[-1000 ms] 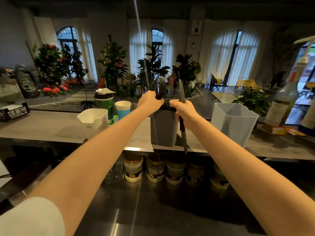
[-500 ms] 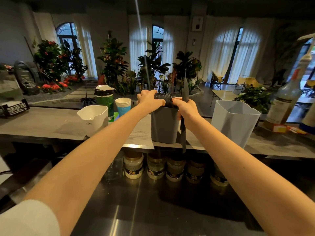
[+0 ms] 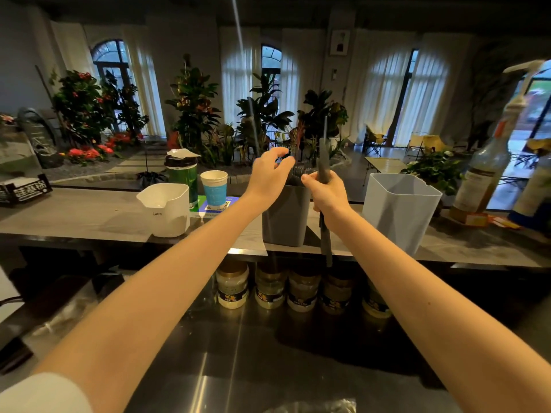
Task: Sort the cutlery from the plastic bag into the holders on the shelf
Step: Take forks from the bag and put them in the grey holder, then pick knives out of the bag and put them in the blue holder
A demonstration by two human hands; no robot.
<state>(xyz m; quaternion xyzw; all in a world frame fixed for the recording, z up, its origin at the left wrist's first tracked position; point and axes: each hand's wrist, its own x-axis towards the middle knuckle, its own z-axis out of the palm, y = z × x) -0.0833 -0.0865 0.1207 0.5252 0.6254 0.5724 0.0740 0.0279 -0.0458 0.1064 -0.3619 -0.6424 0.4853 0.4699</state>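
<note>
A dark grey holder (image 3: pixel 284 217) stands on the shelf (image 3: pixel 89 216) with dark cutlery tips (image 3: pixel 298 172) showing at its rim. My left hand (image 3: pixel 268 175) hovers just above the rim, its fingers loosely bent and holding nothing that I can see. Just right of the holder, my right hand (image 3: pixel 326 193) grips a black knife (image 3: pixel 323 156) upright, one end above the fist and the other hanging below the shelf edge. A pale blue holder (image 3: pixel 399 210) stands to the right and a white holder (image 3: pixel 167 210) to the left. Crumpled clear plastic (image 3: pixel 313 406) shows at the bottom edge.
A green canister (image 3: pixel 182 175) and a paper cup (image 3: pixel 214 187) stand behind the white holder. Pump bottles (image 3: pixel 489 162) stand at the shelf's right end. Several jars (image 3: pixel 232 289) line the steel counter (image 3: pixel 238 353) under the shelf. Plants fill the room beyond.
My left hand lowered a dark spoon into the grey holder, let it go and lifted slightly. My right hand still holds the knife in about the same place.
</note>
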